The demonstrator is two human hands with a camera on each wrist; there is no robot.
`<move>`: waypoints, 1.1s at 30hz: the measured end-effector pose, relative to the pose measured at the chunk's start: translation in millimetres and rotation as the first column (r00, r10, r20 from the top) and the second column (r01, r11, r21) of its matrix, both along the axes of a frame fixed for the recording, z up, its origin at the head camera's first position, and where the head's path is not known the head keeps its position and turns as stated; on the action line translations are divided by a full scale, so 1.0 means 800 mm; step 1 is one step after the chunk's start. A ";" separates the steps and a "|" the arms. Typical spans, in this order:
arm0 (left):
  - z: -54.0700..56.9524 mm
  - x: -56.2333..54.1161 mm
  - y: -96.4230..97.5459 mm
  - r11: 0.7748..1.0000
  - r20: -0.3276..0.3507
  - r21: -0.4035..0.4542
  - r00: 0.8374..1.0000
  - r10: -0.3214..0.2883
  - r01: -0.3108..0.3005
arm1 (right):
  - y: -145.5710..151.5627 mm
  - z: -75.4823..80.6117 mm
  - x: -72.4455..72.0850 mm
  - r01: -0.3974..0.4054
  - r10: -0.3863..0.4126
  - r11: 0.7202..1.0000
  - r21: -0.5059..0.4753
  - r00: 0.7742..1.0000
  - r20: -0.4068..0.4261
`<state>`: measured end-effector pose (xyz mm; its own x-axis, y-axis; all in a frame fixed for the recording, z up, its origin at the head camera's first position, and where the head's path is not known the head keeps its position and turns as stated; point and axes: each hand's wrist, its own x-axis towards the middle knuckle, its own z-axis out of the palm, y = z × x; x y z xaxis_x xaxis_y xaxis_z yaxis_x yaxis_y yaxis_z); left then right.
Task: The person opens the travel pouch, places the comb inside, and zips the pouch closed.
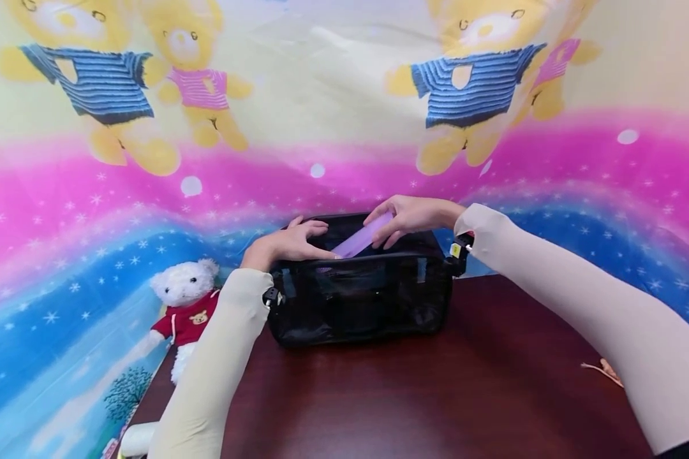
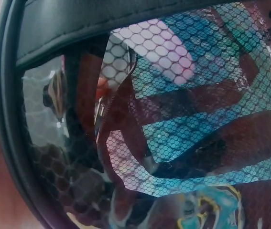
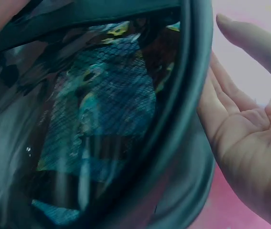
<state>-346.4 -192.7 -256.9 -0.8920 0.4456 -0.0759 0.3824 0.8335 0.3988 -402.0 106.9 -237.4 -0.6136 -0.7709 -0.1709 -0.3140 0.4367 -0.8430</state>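
Note:
A black bag (image 1: pixel 358 299) with see-through and mesh panels stands upright, its top open. Over its mouth my right hand (image 1: pixel 410 213) holds a long, flat lilac thing (image 1: pixel 360 240) between thumb and fingers. This slants down to the left, its lower end inside the bag's opening. My left hand (image 1: pixel 284 245) lies at the bag's left end, fingers spread over the opening and thumb stretched along the front rim by the lilac thing's lower end. Through the mesh in the left wrist view a pale pinkish rounded end (image 2: pixel 161 47) shows. Other contents are blurred behind the panels.
A white teddy bear (image 1: pixel 186 306) in a red top sits left of the bag. Near the left forearm lies a white roll-like thing (image 1: pixel 138 440). A small orange-tan thing with a string (image 1: pixel 607 370) is by the right forearm. The printed cloth (image 1: pixel 333 185) hangs close behind the bag.

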 end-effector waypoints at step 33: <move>0.001 0.001 0.001 1.000 -0.010 -0.019 1.000 0.009 -0.009 | -0.027 -0.071 -0.048 -0.113 0.114 0.966 0.232 0.993 0.007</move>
<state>-345.7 -192.1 -256.4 -0.8967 0.4362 -0.0756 0.3787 0.8442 0.3793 -440.6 85.5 -294.3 -0.5260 -0.7754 -0.3494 -0.3778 0.5811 -0.7208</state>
